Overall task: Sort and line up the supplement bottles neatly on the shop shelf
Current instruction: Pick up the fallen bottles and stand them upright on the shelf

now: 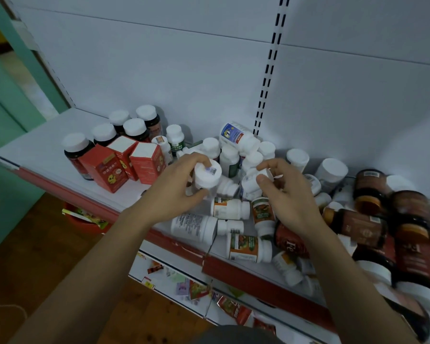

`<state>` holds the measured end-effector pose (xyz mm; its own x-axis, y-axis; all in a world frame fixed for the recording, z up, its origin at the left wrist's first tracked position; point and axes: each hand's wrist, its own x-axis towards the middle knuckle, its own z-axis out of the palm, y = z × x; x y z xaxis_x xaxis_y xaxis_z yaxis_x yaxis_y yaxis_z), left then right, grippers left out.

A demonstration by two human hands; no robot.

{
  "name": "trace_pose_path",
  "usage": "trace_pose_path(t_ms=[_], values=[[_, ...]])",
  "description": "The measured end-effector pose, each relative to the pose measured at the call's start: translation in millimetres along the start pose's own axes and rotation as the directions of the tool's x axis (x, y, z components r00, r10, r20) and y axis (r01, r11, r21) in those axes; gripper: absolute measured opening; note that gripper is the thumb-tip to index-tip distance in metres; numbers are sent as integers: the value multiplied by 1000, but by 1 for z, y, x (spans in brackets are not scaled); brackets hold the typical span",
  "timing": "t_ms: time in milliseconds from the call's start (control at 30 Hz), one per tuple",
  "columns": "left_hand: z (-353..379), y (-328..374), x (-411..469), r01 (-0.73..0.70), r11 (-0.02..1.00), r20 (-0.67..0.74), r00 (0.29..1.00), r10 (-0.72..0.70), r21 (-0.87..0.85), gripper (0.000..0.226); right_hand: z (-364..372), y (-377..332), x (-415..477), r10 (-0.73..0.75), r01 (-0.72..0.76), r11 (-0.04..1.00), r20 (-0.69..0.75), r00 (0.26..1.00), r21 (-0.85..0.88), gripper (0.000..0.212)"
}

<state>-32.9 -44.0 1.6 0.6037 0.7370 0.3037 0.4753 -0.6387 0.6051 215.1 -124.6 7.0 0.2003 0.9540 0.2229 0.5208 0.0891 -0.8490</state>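
A jumble of supplement bottles covers the white shelf (pixel 47 135). My left hand (pixel 174 192) grips a small white bottle (pixel 206 176) by its cap, above the pile's middle. Just to its right, my right hand (pixel 288 194) pinches another small white bottle (pixel 251 183) between thumb and fingers. Dark bottles with white caps (pixel 132 127) stand grouped at the back left, with red boxes (pixel 104 167) in front of them. White bottles lie tumbled in the centre (pixel 231 208). Large brown bottles (pixel 358 224) are heaped at the right.
The shelf's red front edge (pixel 233 266) runs diagonally below my arms. A slotted upright (pixel 266 78) divides the white back panel. A lower shelf (pixel 174 276) holds scattered packets. A red basin (pixel 82 222) sits on the wooden floor at the left.
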Motion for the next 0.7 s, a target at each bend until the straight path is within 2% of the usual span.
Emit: trace_pose_path(t_ms=[133, 167, 233, 267, 333, 400, 467, 533, 600, 700], values=[[8, 0, 1, 54, 981, -56, 997, -44, 187, 51, 5, 5, -2, 24, -24, 1000, -15, 1000, 18, 15], [9, 5, 0, 29, 969, -88, 996, -7, 247, 51, 6, 6, -2, 31, -30, 999, -27, 999, 15, 16], [13, 20, -3, -103, 940, -140, 978, 156, 326, 41, 5, 6, -3, 44, -43, 999, -70, 997, 15, 15], [14, 28, -5, -193, 919, -118, 962, 246, 344, 32, 4, 6, -3, 55, -53, 998, -98, 994, 18, 14], [16, 37, -9, -349, 878, 101, 937, 335, 328, 19, 1, 7, -4, 92, -86, 995, -154, 984, 46, 12], [21, 37, -10, -370, 878, 366, 896, 251, 305, 22, 0, 8, -3, 118, -102, 991, -180, 977, 91, 11], [30, 34, -11, -291, 868, 452, 888, 88, 402, 37, -2, 10, -2, 114, -95, 990, -183, 976, 108, 9], [41, 36, -14, -212, 828, 399, 917, -15, 519, 47, -3, 12, -3, 101, -83, 991, -182, 978, 102, 10], [53, 40, -20, -151, 787, 301, 953, -45, 598, 44, -4, 13, -5, 92, -75, 992, -180, 979, 102, 11], [66, 39, -26, -82, 804, 185, 982, -35, 588, 45, -8, 13, -7, 71, -53, 993, -181, 981, 101, 12]])
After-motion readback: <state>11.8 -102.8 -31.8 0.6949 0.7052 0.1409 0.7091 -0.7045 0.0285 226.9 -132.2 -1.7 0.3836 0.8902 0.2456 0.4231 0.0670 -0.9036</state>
